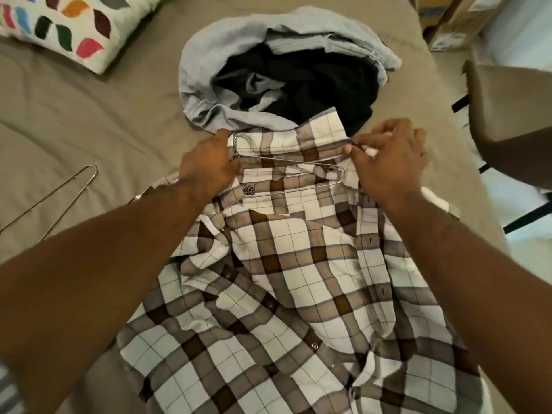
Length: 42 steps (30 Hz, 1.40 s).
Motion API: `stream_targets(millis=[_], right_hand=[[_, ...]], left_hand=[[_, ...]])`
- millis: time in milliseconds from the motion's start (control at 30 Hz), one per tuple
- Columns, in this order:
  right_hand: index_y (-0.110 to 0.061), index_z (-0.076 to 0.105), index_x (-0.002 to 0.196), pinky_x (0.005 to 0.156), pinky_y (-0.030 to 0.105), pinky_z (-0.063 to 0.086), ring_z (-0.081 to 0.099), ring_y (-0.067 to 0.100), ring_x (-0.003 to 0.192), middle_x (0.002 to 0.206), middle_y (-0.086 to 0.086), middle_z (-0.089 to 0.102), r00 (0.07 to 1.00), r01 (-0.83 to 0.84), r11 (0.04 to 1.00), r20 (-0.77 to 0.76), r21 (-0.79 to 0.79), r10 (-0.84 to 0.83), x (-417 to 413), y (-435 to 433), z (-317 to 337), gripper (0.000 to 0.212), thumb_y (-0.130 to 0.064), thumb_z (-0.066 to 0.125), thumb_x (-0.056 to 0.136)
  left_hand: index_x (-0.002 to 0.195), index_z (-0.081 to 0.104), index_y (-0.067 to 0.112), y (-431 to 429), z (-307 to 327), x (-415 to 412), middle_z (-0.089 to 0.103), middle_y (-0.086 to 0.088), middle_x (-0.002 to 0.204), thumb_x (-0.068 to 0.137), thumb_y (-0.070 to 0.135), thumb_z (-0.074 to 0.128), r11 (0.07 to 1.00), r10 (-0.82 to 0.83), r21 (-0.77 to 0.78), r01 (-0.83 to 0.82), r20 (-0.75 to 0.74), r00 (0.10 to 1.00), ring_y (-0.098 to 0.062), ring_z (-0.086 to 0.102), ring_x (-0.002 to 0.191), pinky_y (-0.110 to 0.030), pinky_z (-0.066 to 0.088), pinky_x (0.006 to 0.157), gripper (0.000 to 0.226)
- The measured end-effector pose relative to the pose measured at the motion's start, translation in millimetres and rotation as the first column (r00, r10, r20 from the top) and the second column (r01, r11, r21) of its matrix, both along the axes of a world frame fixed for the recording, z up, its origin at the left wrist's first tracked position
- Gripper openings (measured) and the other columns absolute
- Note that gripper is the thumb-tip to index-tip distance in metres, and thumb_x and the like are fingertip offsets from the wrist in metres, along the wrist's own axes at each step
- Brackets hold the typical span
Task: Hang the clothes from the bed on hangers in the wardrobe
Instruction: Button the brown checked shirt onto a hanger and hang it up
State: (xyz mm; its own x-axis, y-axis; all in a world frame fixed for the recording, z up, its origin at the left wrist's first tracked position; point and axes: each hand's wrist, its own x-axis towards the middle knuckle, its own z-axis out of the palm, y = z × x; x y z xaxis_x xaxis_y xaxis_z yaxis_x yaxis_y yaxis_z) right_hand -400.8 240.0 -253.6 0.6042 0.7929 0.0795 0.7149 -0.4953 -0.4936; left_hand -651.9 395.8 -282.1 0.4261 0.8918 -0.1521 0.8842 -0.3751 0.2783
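Note:
A brown and white checked shirt (286, 264) lies spread open on the bed, collar away from me. A metal wire hanger (292, 168) rests inside its collar area, the hook near my left hand. My left hand (209, 165) grips the shirt's left collar edge beside the hook. My right hand (391, 162) pinches the right collar end between thumb and fingers. Beyond the collar sits a heap of clothes: a light grey garment (227, 49) wrapped around black ones (313, 82). A second wire hanger (59, 192) lies on the sheet at the left.
The bed has a taupe sheet (89, 115). A white pillow with coloured leaf shapes (68, 22) sits at the top left. A chair (507, 109) stands at the bed's right side, with cardboard boxes (454, 19) behind it.

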Motion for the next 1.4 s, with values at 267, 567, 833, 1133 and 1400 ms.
stream_targets(millis=[267,567,833,1133,1400], right_hand=[[-0.016,0.065,0.129,0.072,0.027,0.055,0.068,0.01,0.077,0.096,-0.006,0.072,0.892,-0.246,0.932,-0.314,0.264,0.325,-70,14,28,0.029,-0.025,0.055,0.103],[-0.021,0.065,0.125,0.064,0.026,0.058,0.069,0.01,0.067,0.084,0.002,0.072,0.796,-0.103,0.97,-0.566,0.22,0.213,-66,-60,28,0.026,-0.015,0.061,0.099],[-0.022,0.071,0.078,0.06,0.045,0.059,0.066,0.026,0.057,0.063,0.003,0.068,0.829,0.264,0.949,-0.462,-0.175,-0.316,-65,-209,4,0.015,-0.029,0.073,0.091],[-0.022,0.071,0.074,0.056,0.019,0.047,0.066,0.003,0.064,0.068,-0.009,0.072,0.773,0.157,0.862,-0.483,-0.483,-0.412,-88,-244,-22,0.031,-0.052,0.078,0.081],[-0.023,0.075,0.095,0.069,0.016,0.052,0.063,-0.003,0.07,0.074,-0.014,0.069,0.592,0.181,0.949,-0.742,-0.257,-0.314,-96,-252,-7,0.004,-0.022,0.075,0.091]], left_hand=[[0.131,0.052,0.01,22,2,1,0.065,-0.021,0.112,0.096,0.044,0.061,0.989,0.107,0.092,-0.112,0.057,0.993,-0.042,0.062,0.103,-0.045,0.053,0.083,0.05],[0.122,0.057,0.016,-95,22,-30,0.061,-0.003,0.112,0.088,0.028,0.061,0.953,0.187,0.108,-0.282,0.524,0.831,-0.011,0.06,0.096,-0.024,0.048,0.082,0.036],[0.096,0.065,0.029,-320,7,-26,0.064,0.018,0.084,0.094,0.027,0.068,0.846,0.429,-0.496,-0.196,0.414,0.803,0.012,0.061,0.081,-0.005,0.046,0.065,0.004],[0.101,0.065,0.022,-339,-20,-17,0.054,0.005,0.098,0.092,0.03,0.071,0.876,0.326,-0.448,-0.178,0.279,0.903,-0.01,0.057,0.081,-0.015,0.045,0.067,0.014],[0.094,0.065,0.024,-343,4,-18,0.067,0.013,0.083,0.095,0.027,0.068,0.8,0.477,-0.552,-0.235,0.349,0.807,0.0,0.064,0.076,-0.002,0.041,0.061,0.004]])
